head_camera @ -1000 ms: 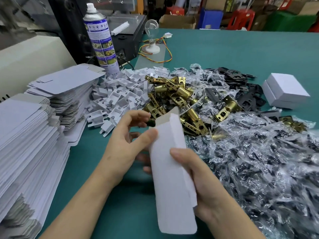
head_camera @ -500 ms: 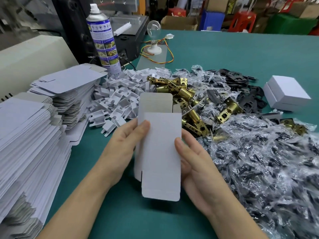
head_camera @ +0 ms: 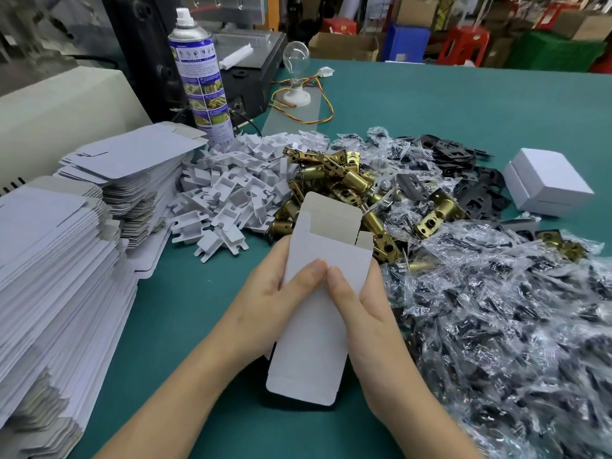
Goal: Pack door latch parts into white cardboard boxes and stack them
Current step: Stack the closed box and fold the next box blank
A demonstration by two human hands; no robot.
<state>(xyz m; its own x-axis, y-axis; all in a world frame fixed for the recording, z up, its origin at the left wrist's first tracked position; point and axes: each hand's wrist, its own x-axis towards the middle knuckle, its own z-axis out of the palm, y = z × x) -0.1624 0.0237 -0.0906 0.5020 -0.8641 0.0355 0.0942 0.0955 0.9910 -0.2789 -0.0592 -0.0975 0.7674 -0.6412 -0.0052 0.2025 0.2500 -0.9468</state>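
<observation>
At centre frame, a flat white cardboard box blank (head_camera: 318, 326) is held above the green tabletop (head_camera: 463, 104), its grey-lined top flap open and pointing away. The left hand (head_camera: 261, 303) and right hand (head_camera: 371, 313) pinch it from either side: both thumbs press its front face, tips touching, while the other fingers lie hidden behind. Just beyond the flap lies a heap of brass-coloured metal latch bolts (head_camera: 344, 180), flanked at left by white plastic inserts (head_camera: 225, 190) and at right by clear plastic bags of black parts (head_camera: 496, 309). Stacks of flat white blanks (head_camera: 49, 260) fill the left edge. Closed white boxes (head_camera: 546, 180) sit at upper right; a blue-labelled spray can (head_camera: 202, 84) stands upper left.
</observation>
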